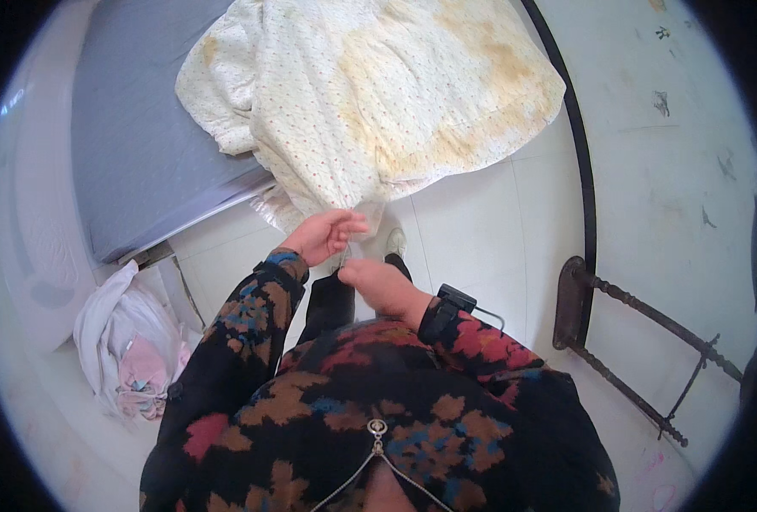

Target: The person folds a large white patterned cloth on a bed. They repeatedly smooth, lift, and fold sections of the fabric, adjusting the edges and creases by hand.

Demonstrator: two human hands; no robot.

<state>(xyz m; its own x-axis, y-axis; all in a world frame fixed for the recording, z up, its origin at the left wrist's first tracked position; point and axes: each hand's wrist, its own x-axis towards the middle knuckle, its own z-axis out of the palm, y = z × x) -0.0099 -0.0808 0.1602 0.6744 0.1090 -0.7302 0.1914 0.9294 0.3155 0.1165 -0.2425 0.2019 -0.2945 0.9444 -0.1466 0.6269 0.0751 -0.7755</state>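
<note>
My left hand [327,235] is just in front of the near tapered end of a white quilt [412,94] with small red dots and wide yellow-brown stains. Its fingers are loosely bent and slightly apart, with no thing visible in them. Close by, slightly lower and to the right, my right hand [384,287] is closed; its fingers are mostly hidden, and whatever it holds cannot be made out. A pale, see-through strip [367,224] shows beside the left fingertips, too faint to identify. The quilt lies partly over a grey-blue mattress [152,136] and reaches past its right edge.
White and pink cloth [135,346] is bundled on the left, below the mattress corner. A dark turned-metal frame [626,350] stands at the right, near a black strip [581,162] along the wall base. Pale tiles [472,226] cover the floor around my shoes [396,242].
</note>
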